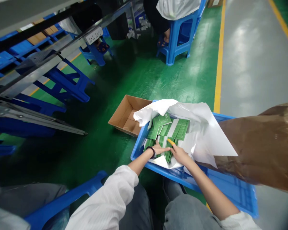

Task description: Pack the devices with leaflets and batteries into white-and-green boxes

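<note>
Past our knees (184,210), the near rim of the tray (168,174) lies at six o'clock from our left hand (158,149) and right hand (180,155); its side wall is near at nine. The tray leaves us room at four, but a brown bag (256,140) crowds three. Both hands rest on the packets (180,129), fingers out, not clenched; we cannot tell whether they grasp any. More packets lie just beyond, at twelve, edged by white paper (196,113). Farther, a carton (127,116) stands beside the tray at ten; floor (139,73) stretches from eleven towards a stool (175,38) at twelve.
</note>
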Tool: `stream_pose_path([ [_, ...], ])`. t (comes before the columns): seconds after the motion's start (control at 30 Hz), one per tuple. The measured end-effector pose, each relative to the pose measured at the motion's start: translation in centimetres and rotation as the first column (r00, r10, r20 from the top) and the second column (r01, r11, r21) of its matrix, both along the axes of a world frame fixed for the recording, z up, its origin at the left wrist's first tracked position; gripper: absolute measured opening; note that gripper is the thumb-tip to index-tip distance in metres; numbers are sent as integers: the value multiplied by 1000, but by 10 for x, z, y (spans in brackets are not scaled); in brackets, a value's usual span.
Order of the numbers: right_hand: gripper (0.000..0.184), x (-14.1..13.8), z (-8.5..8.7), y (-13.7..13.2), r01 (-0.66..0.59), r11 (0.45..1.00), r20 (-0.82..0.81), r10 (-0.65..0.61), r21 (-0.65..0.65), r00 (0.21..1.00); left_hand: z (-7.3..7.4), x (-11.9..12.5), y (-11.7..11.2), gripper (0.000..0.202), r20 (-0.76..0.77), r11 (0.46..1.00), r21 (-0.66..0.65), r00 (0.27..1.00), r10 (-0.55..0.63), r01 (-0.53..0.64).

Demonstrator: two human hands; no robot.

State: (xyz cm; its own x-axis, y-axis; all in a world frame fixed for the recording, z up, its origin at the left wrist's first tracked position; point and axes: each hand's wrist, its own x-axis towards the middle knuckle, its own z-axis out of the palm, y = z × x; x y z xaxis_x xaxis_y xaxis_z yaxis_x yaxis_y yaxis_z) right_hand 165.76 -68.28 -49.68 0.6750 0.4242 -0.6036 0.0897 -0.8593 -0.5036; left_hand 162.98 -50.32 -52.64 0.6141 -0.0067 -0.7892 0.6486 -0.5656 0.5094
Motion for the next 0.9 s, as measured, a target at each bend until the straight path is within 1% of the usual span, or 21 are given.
stream_pose_path([
  [0.1, 52, 3, -2, -16, 79, 996, -55, -77, 41, 996, -4, -2, -25, 128, -13, 999, 48, 1000, 18, -17],
  [0.13, 51, 4, -3, -20, 111, 993, -70, -107, 51, 992, -5, -3, -32, 140, -13, 998, 56, 1000, 20, -19],
  [0.2, 53, 6, -7, -27, 181, 981, -89, -174, 74, 981, -6, -5, -42, 149, -11, 998, 64, 1000, 20, -20],
  [0.27, 61, 6, -13, -28, 253, 961, -103, -242, 115, 965, -7, -5, -45, 152, -12, 997, 73, 1000, 22, -21],
  [0.33, 69, 5, -19, -27, 323, 930, -134, -302, 174, 944, -7, -4, -42, 153, -10, 995, 92, 999, 34, -33],
  [0.43, 73, 1, -26, -21, 427, 862, -220, -377, 272, 900, -8, 1, -35, 145, 1, 986, 147, 997, 80, -79],
  [0.5, 72, -1, -30, -17, 493, 805, -274, -418, 331, 866, -9, 3, -32, 141, 11, 972, 198, 991, 130, -130],
  [0.6, 76, -2, -37, -15, 579, 709, -312, -489, 401, 815, -10, 4, -36, 143, 47, 951, 241, 981, 188, -193],
  [0.73, 76, -4, -51, -17, 690, 567, -316, -622, 449, 717, -11, 4, -47, 145, 113, 946, 223, 970, 215, -236],
  [0.83, 72, -4, -59, -20, 746, 479, -306, -703, 463, 642, -13, 5, -46, 142, 128, 943, 201, 962, 242, -264],
  [0.9, 70, -4, -60, -23, 768, 428, -291, -748, 477, 597, -14, 7, -43, 138, 132, 940, 194, 957, 260, -282],
])
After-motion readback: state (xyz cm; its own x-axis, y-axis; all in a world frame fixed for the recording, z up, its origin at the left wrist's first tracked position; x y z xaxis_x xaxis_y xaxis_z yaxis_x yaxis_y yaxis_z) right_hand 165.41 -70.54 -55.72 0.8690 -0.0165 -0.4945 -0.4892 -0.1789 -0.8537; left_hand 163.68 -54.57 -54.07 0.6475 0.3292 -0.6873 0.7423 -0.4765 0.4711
